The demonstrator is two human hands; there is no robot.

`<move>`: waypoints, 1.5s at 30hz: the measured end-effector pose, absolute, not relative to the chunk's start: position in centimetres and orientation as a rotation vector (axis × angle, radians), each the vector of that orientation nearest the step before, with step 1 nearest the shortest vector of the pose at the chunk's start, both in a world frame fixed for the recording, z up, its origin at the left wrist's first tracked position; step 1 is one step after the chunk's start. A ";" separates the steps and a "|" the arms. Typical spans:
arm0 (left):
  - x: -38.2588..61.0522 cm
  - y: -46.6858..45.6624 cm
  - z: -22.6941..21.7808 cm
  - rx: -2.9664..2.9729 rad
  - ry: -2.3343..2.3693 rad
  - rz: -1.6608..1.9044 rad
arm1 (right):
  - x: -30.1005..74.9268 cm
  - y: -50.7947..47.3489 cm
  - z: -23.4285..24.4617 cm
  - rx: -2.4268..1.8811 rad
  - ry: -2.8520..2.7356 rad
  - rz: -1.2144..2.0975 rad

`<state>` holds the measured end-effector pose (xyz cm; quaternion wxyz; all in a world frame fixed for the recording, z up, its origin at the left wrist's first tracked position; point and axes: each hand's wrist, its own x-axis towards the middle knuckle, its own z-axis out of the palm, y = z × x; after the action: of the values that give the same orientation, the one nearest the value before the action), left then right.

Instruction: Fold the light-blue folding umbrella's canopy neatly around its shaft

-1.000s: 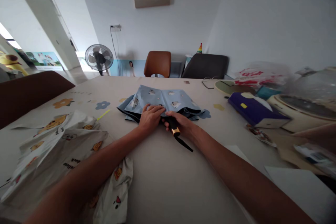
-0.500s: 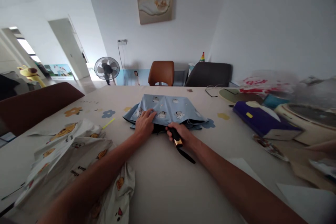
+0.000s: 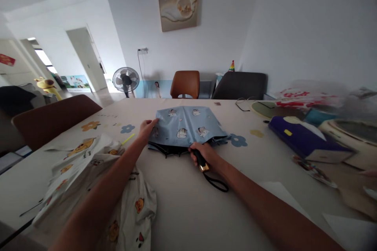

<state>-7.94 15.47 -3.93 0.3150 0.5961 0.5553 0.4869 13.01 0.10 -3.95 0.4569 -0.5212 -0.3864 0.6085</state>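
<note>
A folded light-blue umbrella [image 3: 188, 123] with cartoon animal prints lies on the table, its canopy loosely spread and its black underside and rib tips showing along the near edge. My right hand [image 3: 207, 155] is wrapped round the black handle, which has a gold band and a wrist loop [image 3: 218, 183] hanging from its end. At the canopy's left side, my left hand [image 3: 148, 128] pinches the edge of the cloth; its fingertips are partly hidden. Beside my left forearm lies a crumpled cream cloth [image 3: 73, 176] printed with yellow cartoon figures.
The pale table [image 3: 182, 204] bears flower prints. To the right are a purple tissue box [image 3: 303, 137], a round cream container [image 3: 350, 137], a plastic bag [image 3: 309, 94] and eyeglasses [image 3: 243, 104]. Chairs [image 3: 185, 83] stand beyond the far edge, and a fan [image 3: 126, 79] stands behind.
My left hand has moved from the top of the canopy out to its left edge and now grips the cloth there. My right hand still holds the handle. The view has shifted slightly.
</note>
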 end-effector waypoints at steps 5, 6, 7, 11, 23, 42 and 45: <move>-7.8 15.0 -3.6 1.543 1.383 1.247 | 13.2 0.4 -4.2 -1.275 -0.960 1.518; -7.6 14.8 -3.6 1.559 1.357 1.192 | 13.2 0.5 -4.3 -1.269 -0.967 1.518; -7.5 14.6 -3.6 1.570 1.343 1.152 | 13.2 0.5 -4.4 -1.265 -0.970 1.519; -7.3 14.3 -3.5 1.543 1.329 1.203 | 13.2 0.3 -4.3 -1.247 -0.955 1.525; -7.1 14.6 -3.7 1.233 1.318 1.047 | 13.2 0.5 -4.0 -1.259 -0.919 1.544; -8.2 15.9 -1.0 1.433 1.472 1.135 | 13.3 0.6 -3.2 -1.342 -0.915 1.575; -8.0 15.9 0.2 1.392 1.474 1.013 | 13.3 0.7 -3.4 -1.320 -0.890 1.579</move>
<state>-8.03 15.86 0.24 0.4236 0.5563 0.5892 0.4048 13.34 0.69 -3.35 0.4347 -0.5301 -0.3576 0.6341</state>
